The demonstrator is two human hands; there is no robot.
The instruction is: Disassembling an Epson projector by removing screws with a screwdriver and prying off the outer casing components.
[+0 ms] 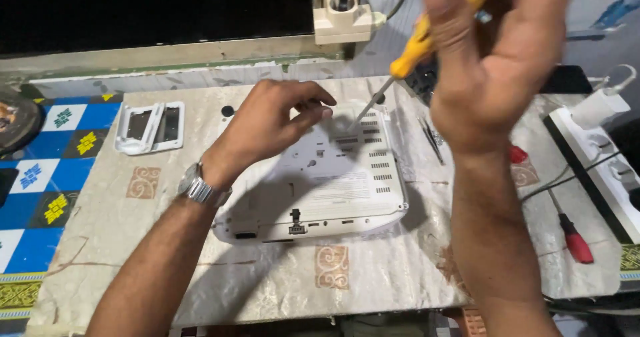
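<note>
A white flat device (333,184) lies bottom-up on the pale mat, with vent slots and ports along its near edge. My left hand (273,120) rests on its far left corner, fingers curled and pinching near the top edge. My right hand (493,64) is raised close to the camera and grips a yellow-handled screwdriver (417,44). The screwdriver's metal tip points down at the device's far right corner, near the vent slots. A metal watch sits on my left wrist.
A white plastic cover panel (150,127) lies at the mat's back left. A red-handled screwdriver (573,237) and tweezers (432,140) lie to the right. A white power strip (600,154) with a charger runs along the right edge. A wall socket (343,14) is behind.
</note>
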